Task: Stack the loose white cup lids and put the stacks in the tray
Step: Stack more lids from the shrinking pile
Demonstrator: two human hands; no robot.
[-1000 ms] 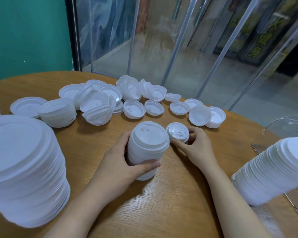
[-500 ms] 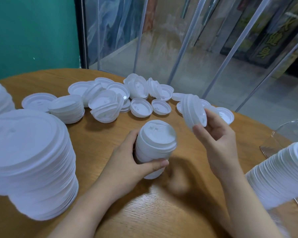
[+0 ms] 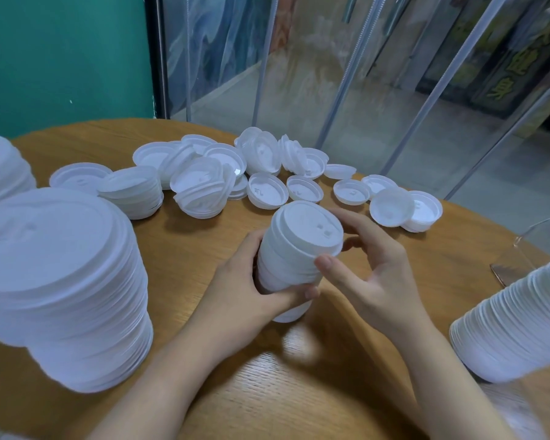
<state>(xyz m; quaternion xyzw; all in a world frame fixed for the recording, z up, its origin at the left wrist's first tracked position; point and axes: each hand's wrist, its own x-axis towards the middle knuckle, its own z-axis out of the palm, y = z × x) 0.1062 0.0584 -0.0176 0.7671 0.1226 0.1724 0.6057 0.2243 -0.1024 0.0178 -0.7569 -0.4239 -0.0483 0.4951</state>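
While the wooden table is crowded by a tall lid pile at its left, a smaller stack (slightly tilted) is gripped mid-table by the left hand; its top lid is pinched by the right hand. Loose lids are scattered behind.

Soft, even daylight comes through the glass panels beyond the wooden table, bright but without hard glare. Faint shadows pool on the table beneath the hands. A pale sheen lies on the wood grain nearest the camera. Wide-angle distortion bends the table's rim, and the tall lid stack at the table's left edge looks swollen and smeared with blur
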